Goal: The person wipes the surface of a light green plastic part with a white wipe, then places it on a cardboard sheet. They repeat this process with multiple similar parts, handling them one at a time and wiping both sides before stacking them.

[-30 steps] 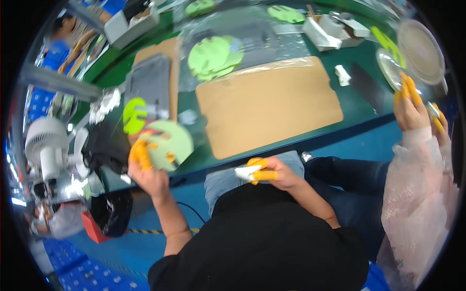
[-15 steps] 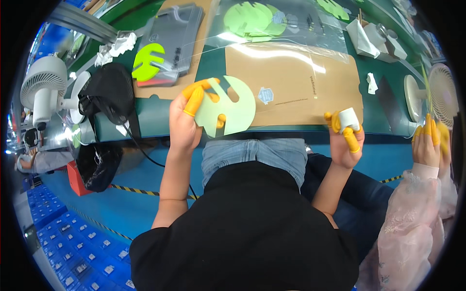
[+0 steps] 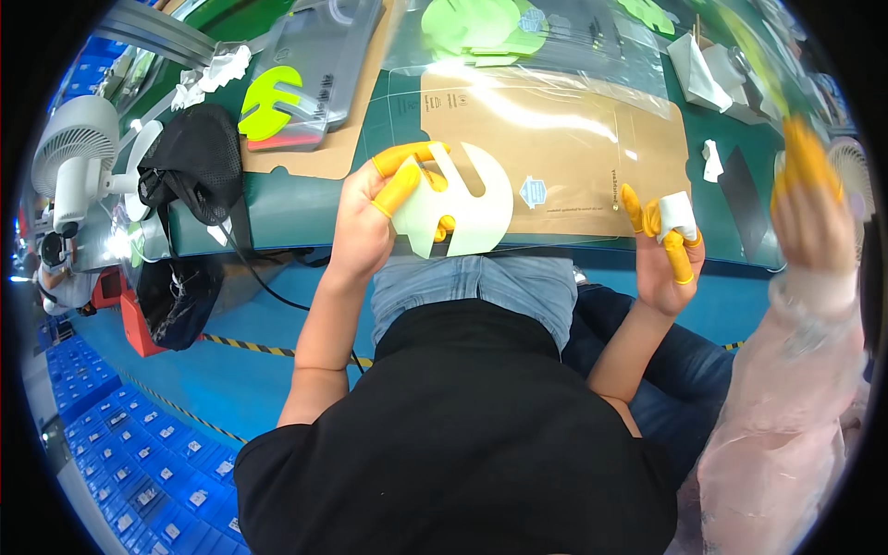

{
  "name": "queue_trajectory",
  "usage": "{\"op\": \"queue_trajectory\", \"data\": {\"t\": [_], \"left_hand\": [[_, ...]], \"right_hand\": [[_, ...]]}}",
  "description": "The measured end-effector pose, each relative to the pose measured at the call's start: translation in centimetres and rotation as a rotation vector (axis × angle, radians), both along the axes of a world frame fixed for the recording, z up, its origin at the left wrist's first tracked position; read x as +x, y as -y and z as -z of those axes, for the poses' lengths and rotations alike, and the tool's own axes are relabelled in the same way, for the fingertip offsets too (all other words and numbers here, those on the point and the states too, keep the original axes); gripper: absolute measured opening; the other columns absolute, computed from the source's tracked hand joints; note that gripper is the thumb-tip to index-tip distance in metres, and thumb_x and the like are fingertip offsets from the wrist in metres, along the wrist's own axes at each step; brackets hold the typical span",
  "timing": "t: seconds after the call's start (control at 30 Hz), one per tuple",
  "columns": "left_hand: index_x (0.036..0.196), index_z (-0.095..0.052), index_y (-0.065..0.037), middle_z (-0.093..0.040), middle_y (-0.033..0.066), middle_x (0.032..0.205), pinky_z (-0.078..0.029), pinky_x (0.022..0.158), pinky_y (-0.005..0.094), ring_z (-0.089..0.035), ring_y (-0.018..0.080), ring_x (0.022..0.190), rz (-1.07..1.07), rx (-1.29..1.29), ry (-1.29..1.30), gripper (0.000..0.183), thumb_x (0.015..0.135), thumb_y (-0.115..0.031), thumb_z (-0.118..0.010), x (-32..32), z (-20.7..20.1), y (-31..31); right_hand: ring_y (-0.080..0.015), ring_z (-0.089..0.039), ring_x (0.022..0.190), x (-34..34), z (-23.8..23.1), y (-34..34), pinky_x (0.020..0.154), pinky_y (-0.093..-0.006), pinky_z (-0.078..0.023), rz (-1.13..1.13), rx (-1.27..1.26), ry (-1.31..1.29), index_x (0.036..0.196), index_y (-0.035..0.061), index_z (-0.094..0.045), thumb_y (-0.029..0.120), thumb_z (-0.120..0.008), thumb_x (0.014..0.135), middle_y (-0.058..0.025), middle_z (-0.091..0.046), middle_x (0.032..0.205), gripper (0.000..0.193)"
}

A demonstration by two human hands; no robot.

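A wad (image 3: pixel 678 213) is clasped in the right hand (image 3: pixel 666 270), and the slotted disc (image 3: pixel 483 218) is pinched in the left hand (image 3: pixel 364 222), perhaps easily bent by too firm a squeeze!

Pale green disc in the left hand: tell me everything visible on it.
The disc is pale green, thin and flat, perhaps plastic or card; I can't tell which. Its right edge is smoothly rounded, and a deep, round-ended slot runs in from the top. Other cutouts lie at the left and bottom, partly filled by yellow-covered fingers. It looks unbent, face toward the camera, held by the left hand at its left side, near the table edge.
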State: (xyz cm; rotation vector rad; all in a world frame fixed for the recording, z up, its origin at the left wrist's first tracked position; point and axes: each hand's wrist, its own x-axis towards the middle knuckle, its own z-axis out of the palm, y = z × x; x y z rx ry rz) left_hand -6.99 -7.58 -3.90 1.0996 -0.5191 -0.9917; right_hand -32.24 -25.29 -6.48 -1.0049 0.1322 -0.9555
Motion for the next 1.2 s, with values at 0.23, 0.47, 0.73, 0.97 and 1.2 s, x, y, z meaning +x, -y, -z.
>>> {"op": "queue_trajectory", "data": {"t": [0.23, 0.47, 0.73, 0.97, 1.2], "left_hand": [[0.115, -0.044, 0.006, -0.058, 0.0118, 0.098, -0.048, 0.076, 0.027, -0.058, 0.0152, 0.087, 0.018, -0.017, 0.126, 0.038, 0.083, -0.012, -0.052, -0.6, -0.2, 0.2], [0.114, -0.045, 0.006, -0.057, 0.0111, 0.099, -0.045, 0.077, 0.0265, -0.056, 0.0144, 0.089, 0.09, 0.075, 0.13, 0.035, 0.083, -0.011, -0.052, -0.9, -0.7, 1.0], [0.11, -0.046, 0.006, -0.059, 0.0119, 0.093, -0.049, 0.069, 0.0258, -0.059, 0.0149, 0.079, 0.021, 0.015, 0.103, 0.029, 0.086, -0.01, -0.049, -0.9, 0.3, 1.4], [0.11, -0.046, 0.006, -0.058, 0.0111, 0.09, -0.05, 0.062, 0.0247, -0.06, 0.0147, 0.073, 0.074, 0.032, 0.073, 0.03, 0.086, -0.011, -0.05, -0.6, 0.5, -0.2], [0.11, -0.046, 0.005, -0.058, 0.0109, 0.086, -0.05, 0.054, 0.0259, -0.061, 0.0178, 0.064, 0.062, 0.011, -0.02, 0.03, 0.086, -0.012, -0.05, -0.1, 0.2, -2.1]], "right_hand": [[-0.0238, -0.049, 0.106, 0.0, 0.1, 0.3, 0.097, -0.0441, -0.028, 0.043, -0.033, -0.031, 0.109, -0.0001, -0.054, 0.005, -0.051, 0.081, -0.0114, -0.054, 0.111, 0.028], [-0.0222, -0.052, 0.1, -0.8, -0.1, 0.5, 0.09, -0.0369, -0.036, 0.103, 0.0, -0.026, 0.107, -0.0043, -0.054, 0.003, -0.052, 0.081, -0.0134, -0.055, 0.11, 0.027], [-0.0218, -0.054, 0.097, -1.1, 1.3, 2.1, 0.088, -0.0334, -0.04, 0.322, -0.043, -0.294, 0.107, -0.0049, -0.053, -0.001, -0.053, 0.08, -0.0119, -0.056, 0.105, 0.027], [-0.0261, -0.055, 0.093, -1.5, 0.2, 4.9, 0.091, -0.0428, -0.038, 0.301, 0.044, -0.252, 0.106, -0.0032, -0.053, 0.006, -0.05, 0.083, -0.014, -0.056, 0.104, 0.025], [-0.0235, -0.055, 0.089, -0.6, -0.5, 5.4, 0.09, -0.0417, -0.038, 0.238, 0.022, -0.291, 0.105, -0.0023, -0.054, 0.004, -0.049, 0.083, -0.0121, -0.058, 0.098, 0.024]]}}
